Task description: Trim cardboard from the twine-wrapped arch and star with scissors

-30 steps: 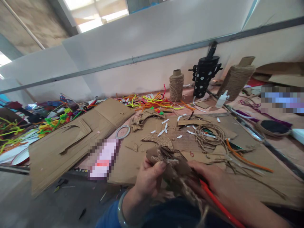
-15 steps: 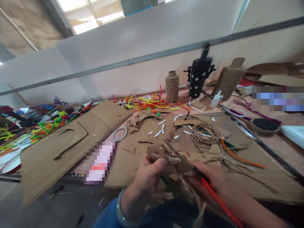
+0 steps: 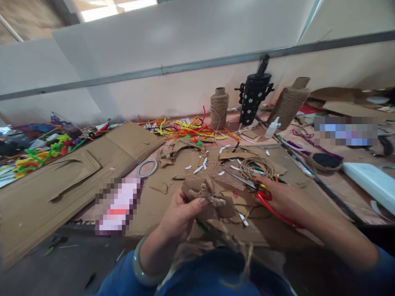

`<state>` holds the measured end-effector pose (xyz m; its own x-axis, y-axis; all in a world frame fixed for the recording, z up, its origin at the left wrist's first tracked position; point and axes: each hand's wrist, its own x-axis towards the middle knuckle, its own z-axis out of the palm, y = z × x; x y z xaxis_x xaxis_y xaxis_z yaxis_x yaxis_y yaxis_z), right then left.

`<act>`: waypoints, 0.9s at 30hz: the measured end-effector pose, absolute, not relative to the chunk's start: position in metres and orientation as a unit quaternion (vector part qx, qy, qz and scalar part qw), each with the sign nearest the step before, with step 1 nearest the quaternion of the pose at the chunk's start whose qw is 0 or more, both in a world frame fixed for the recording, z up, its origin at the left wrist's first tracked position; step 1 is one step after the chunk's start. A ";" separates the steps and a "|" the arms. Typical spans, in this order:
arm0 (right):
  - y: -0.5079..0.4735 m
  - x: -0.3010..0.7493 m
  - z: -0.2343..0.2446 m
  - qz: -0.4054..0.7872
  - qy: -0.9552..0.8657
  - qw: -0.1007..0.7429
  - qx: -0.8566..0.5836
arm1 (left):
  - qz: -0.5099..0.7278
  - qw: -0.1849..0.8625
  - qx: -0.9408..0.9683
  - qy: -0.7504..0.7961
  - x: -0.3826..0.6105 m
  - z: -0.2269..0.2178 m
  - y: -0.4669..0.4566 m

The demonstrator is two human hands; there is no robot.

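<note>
My left hand (image 3: 182, 216) pinches a brown cardboard piece (image 3: 227, 206), thumb on top. Braided jute twine (image 3: 210, 196) lies across that piece, and a loose tail of twine hangs toward my lap. To the right, my right hand (image 3: 285, 199) is closed on a pair of scissors (image 3: 247, 181) with red handles. Their blades point left, above the table and apart from the cardboard. Just beyond my left hand lies a twine-covered curved piece (image 3: 196, 175). A coil of twine (image 3: 257, 166) rests behind the scissors.
Two twine spools (image 3: 219, 109) (image 3: 290, 100), a black flowered container (image 3: 255, 98) and a small glue bottle (image 3: 272, 128) stand at the back. A tape roll (image 3: 147, 167) and a large cardboard sheet (image 3: 123, 144) lie left. Colourful pipe cleaners (image 3: 191, 127) and white paper scraps (image 3: 203, 163) are scattered about.
My right hand has moved the scissors up and right, away from the cardboard piece, so the blades now show. My left hand keeps its hold. The view has shifted slightly.
</note>
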<state>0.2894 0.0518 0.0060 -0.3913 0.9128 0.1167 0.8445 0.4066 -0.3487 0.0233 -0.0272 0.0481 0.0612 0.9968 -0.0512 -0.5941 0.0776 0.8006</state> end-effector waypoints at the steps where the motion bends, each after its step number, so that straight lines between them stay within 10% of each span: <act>1: 0.052 0.289 0.009 0.119 -0.832 0.132 -0.526 | 0.599 0.664 0.313 0.322 0.023 0.048 -0.027; 9: 0.050 0.291 0.043 0.084 -0.863 0.053 -0.496 | 0.555 0.674 0.371 0.316 0.022 0.048 -0.022; 16: 0.015 0.255 0.097 0.216 -0.850 0.281 -0.390 | 0.536 0.664 0.415 0.317 0.023 0.046 -0.026; 27: -0.016 0.220 0.088 0.156 -0.877 0.366 -0.271 | 0.591 0.454 0.561 0.361 0.016 0.036 -0.038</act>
<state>0.2197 -0.0159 0.0881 -0.5853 0.5896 0.5566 0.3614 0.8042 -0.4719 0.0161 -0.0379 0.0356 0.0406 0.9414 0.3348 -0.1319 -0.3271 0.9358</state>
